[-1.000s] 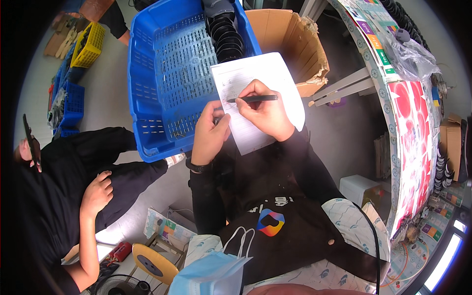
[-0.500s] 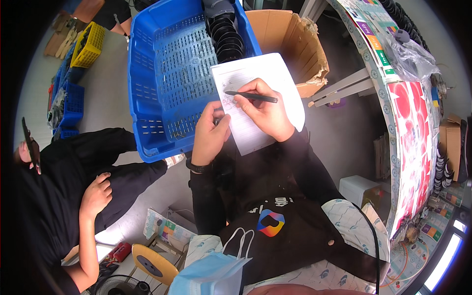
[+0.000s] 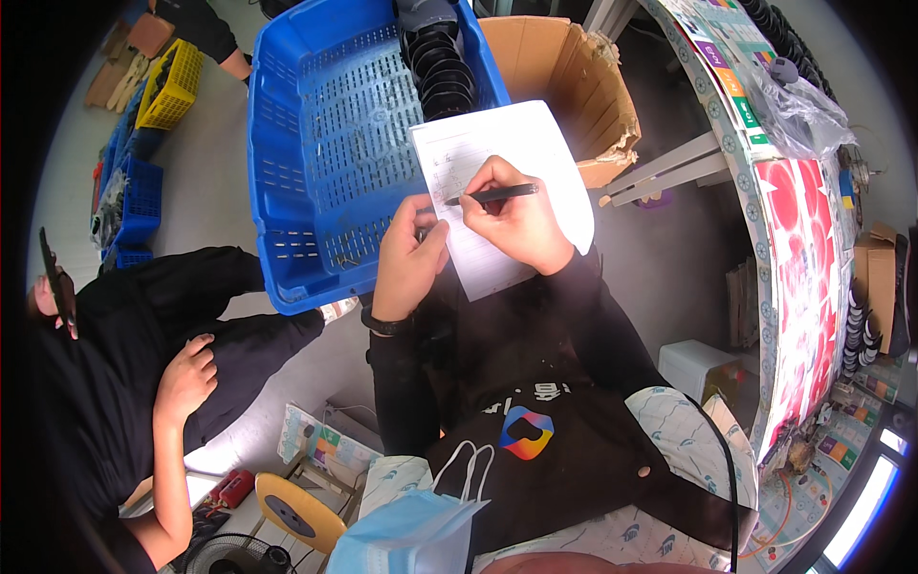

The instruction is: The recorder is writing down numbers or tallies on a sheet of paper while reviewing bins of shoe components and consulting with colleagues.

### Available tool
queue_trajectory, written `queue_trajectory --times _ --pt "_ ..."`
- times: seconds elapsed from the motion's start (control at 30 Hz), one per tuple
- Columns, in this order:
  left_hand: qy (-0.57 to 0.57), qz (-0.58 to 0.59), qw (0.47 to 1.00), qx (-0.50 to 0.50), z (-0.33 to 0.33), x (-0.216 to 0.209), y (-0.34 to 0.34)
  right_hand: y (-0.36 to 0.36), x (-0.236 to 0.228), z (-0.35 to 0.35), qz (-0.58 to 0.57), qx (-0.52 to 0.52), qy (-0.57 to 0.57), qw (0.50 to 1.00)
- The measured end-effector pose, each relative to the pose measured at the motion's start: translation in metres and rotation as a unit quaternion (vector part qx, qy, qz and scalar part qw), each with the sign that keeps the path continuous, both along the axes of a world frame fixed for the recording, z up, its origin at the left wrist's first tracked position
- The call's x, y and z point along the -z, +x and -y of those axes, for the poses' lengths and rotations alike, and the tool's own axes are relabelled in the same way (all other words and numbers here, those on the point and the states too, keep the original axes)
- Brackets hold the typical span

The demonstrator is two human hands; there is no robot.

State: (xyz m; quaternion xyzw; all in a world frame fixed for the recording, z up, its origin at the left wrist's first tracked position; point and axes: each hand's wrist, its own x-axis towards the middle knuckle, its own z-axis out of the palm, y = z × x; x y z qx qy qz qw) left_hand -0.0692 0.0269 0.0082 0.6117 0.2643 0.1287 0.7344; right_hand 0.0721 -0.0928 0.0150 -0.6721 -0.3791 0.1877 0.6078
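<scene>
Swung downward since the frame half a second ago, the pen now has its tip lower on the paper and its back end slightly raised; the left hand has hardly shifted. Nearest the camera is a blue face mask, then a dark apron. Past them, the hands are apart from each other. The right hand pinches the pen between thumb and fingers. The left is curled at the paper's left edge; whether it grips the sheet or only steadies it, I cannot tell. As I judge it, the paper could slide or sag and make the pen skid, through a loose left hand or poor support underneath, which is hidden. The paper lies beneath the right hand and just right of the left; the pen's tip points toward the left hand. Farther out, a blue crate holds black parts, a torn cardboard box stands beside it, and a yellow crate sits well apart at upper left.
</scene>
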Motion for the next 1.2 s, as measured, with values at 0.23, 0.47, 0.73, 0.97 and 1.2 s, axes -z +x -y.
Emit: queue_trajectory --times 0.23,0.47,0.73,0.97,1.2 --pt "-0.006 -0.004 1.000 -0.012 0.001 -0.004 -0.001 0.002 -0.005 0.004 0.027 -0.029 -0.034 0.999" --pt "0.000 0.002 1.000 -0.010 0.003 -0.007 0.003 0.029 0.014 0.016 -0.276 -0.012 0.335 0.901" --pt "0.033 0.025 0.999 -0.021 0.002 -0.002 -0.002 0.066 -0.025 0.079 0.020 0.204 0.038 0.978" --pt "0.033 0.074 0.995 -0.050 0.013 -0.011 -0.010 0.073 0.009 0.097 -0.090 0.040 0.016 0.995" --pt "0.015 0.140 0.987 -0.079 0.038 -0.045 -0.026 0.055 -0.027 0.116 -0.093 -0.006 0.122 0.988"
